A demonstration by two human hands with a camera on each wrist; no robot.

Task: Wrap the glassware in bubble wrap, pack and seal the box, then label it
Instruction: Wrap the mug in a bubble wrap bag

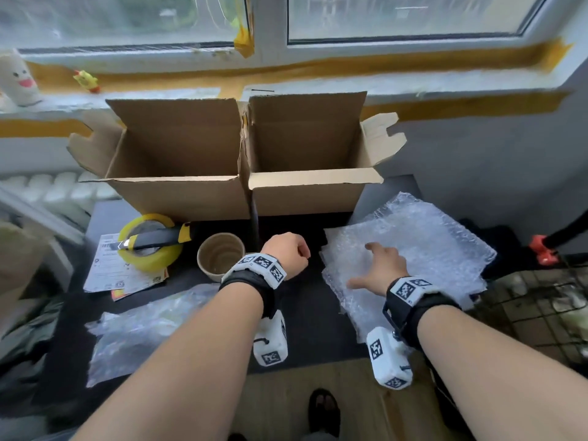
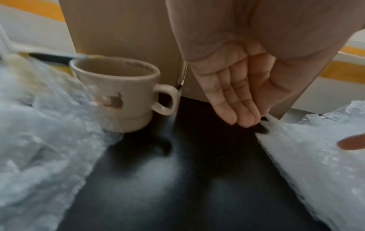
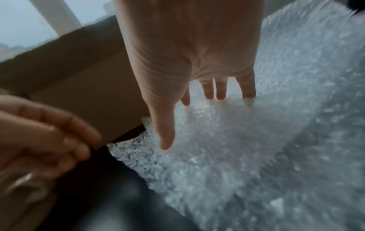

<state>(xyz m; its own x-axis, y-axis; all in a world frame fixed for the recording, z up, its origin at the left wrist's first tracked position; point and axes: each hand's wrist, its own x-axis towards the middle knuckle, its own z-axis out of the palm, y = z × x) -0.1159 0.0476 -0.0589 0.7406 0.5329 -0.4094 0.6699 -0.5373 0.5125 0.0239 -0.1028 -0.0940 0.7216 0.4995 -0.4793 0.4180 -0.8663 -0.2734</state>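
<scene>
Right hand (image 1: 380, 268) is spread flat on the bubble-wrap stack (image 1: 423, 246) at right, likely to peel a sheet. Left hand (image 1: 288, 254), loosely curled, holds nothing. Beige mug (image 1: 220, 256) stands unwrapped, left of it, near the open box (image 1: 222, 154).

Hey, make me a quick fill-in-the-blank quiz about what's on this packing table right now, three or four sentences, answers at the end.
1. The right hand rests on a stack of ____ wrap.
2. The utility knife lies on top of the roll of ____.
3. The mug stands upright, left of the ____ hand.
4. Both cardboard boxes stand with flaps ____.

Answers: bubble; tape; left; open
</scene>
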